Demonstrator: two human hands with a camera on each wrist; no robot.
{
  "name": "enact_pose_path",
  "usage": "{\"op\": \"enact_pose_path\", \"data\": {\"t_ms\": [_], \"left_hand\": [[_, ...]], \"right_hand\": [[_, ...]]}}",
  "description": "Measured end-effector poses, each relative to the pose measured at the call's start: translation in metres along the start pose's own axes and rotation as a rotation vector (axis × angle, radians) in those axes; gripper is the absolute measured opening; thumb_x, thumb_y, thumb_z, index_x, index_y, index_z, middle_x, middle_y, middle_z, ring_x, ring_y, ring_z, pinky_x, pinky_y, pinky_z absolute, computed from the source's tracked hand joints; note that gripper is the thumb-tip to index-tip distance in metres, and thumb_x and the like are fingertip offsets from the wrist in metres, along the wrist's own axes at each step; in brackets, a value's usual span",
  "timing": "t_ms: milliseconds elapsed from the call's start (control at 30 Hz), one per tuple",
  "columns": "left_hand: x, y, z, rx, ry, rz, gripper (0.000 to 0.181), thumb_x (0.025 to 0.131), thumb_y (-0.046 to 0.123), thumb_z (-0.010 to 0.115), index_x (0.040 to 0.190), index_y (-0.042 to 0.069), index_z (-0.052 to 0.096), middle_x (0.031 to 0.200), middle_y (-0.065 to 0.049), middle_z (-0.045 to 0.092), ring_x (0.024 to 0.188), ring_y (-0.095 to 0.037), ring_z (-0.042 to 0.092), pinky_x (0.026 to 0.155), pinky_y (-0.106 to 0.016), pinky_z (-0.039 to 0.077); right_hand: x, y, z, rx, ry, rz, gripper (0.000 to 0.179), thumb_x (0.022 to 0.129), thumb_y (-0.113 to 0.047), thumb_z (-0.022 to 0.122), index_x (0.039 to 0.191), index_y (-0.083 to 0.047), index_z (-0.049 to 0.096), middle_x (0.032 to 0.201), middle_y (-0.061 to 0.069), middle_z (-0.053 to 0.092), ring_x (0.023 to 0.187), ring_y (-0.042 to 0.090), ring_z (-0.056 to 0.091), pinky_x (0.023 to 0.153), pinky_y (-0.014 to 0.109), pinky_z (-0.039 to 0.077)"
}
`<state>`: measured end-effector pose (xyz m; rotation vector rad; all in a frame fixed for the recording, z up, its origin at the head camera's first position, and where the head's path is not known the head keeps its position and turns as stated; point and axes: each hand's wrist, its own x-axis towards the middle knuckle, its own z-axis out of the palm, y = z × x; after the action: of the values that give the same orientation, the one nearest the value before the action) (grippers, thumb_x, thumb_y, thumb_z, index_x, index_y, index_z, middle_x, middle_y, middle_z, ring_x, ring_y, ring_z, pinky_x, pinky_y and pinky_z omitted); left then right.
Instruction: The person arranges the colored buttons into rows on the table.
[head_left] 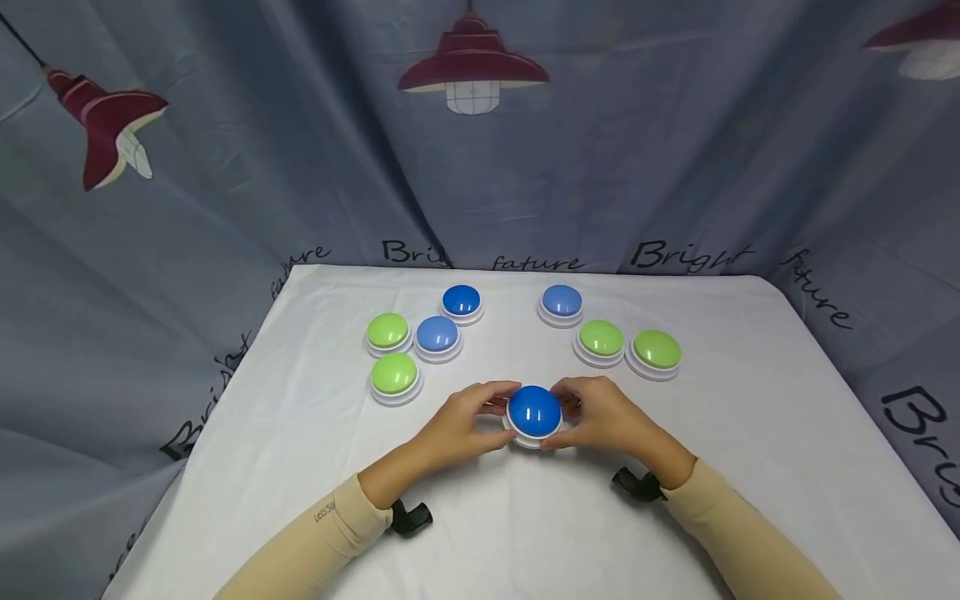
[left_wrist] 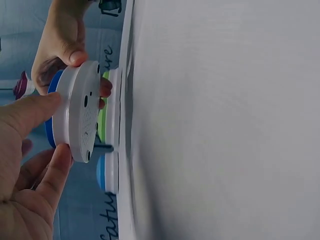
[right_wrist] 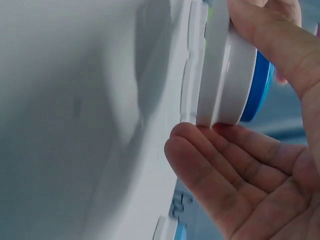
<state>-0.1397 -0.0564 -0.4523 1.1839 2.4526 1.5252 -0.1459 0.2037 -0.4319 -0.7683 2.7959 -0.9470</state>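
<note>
Both hands hold a dark blue dome button with a white base (head_left: 534, 412) between them, above the white table. From its left side the left hand (head_left: 459, 422) grips the base between thumb and fingers. Opposite it, the right hand (head_left: 607, 418) has its thumb and fingers around the base's right side. In the left wrist view the base's underside (left_wrist: 86, 115) shows, with small holes, raised off the cloth. The right wrist view shows the right thumb on one edge of the white base (right_wrist: 220, 75) and the fingertips against its other edge.
Left of centre on the white-covered table (head_left: 247, 467) stand two green buttons (head_left: 387, 331), a light blue one (head_left: 437, 335) and a dark blue one (head_left: 461, 301). Right of centre are a light blue button (head_left: 562, 301) and two green ones (head_left: 601, 339). A grey curtain (head_left: 480, 183) hangs behind.
</note>
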Motion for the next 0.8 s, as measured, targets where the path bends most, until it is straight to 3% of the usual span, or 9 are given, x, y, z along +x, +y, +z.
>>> {"op": "enact_pose_path", "data": {"t_ms": [200,500,633,800], "left_hand": [[-0.024,-0.002,-0.018,0.009,0.069,-0.025,0.069,0.075,0.008,0.087,0.136,0.002,0.054,0.125,-0.008,0.064,0.098,-0.015,0.068,0.087,-0.024,0.054],[-0.052,-0.005,-0.042,-0.008,0.082,-0.044,0.071,0.07,0.009,0.09,0.133,0.004,0.057,0.12,-0.006,0.067,0.092,-0.018,0.069,0.083,-0.029,0.056],[-0.064,0.004,-0.056,-0.011,0.063,-0.039,0.07,0.065,0.0,0.091,0.128,-0.002,0.059,0.11,-0.013,0.069,0.085,-0.025,0.068,0.078,-0.035,0.059],[-0.079,-0.005,-0.064,-0.002,-0.018,-0.022,0.071,0.069,0.015,0.092,0.129,-0.001,0.059,0.107,-0.005,0.067,0.084,-0.015,0.066,0.075,-0.029,0.058]], "right_hand": [[0.011,-0.022,0.02,0.019,-0.015,-0.043,0.071,0.058,-0.057,0.091,0.107,-0.01,0.07,0.09,-0.009,0.067,0.08,0.007,0.062,0.072,0.02,0.055],[0.02,-0.048,0.041,0.017,-0.045,-0.091,0.072,0.059,-0.058,0.089,0.108,-0.009,0.069,0.091,-0.008,0.067,0.082,0.007,0.062,0.072,0.018,0.054],[0.024,-0.06,0.054,0.015,-0.064,-0.143,0.07,0.061,-0.055,0.09,0.108,-0.008,0.069,0.091,-0.008,0.067,0.081,0.006,0.061,0.072,0.017,0.053],[0.02,-0.07,0.067,0.019,-0.083,-0.185,0.068,0.06,-0.055,0.091,0.105,-0.009,0.069,0.086,-0.011,0.064,0.077,0.005,0.059,0.07,0.016,0.052]]}}
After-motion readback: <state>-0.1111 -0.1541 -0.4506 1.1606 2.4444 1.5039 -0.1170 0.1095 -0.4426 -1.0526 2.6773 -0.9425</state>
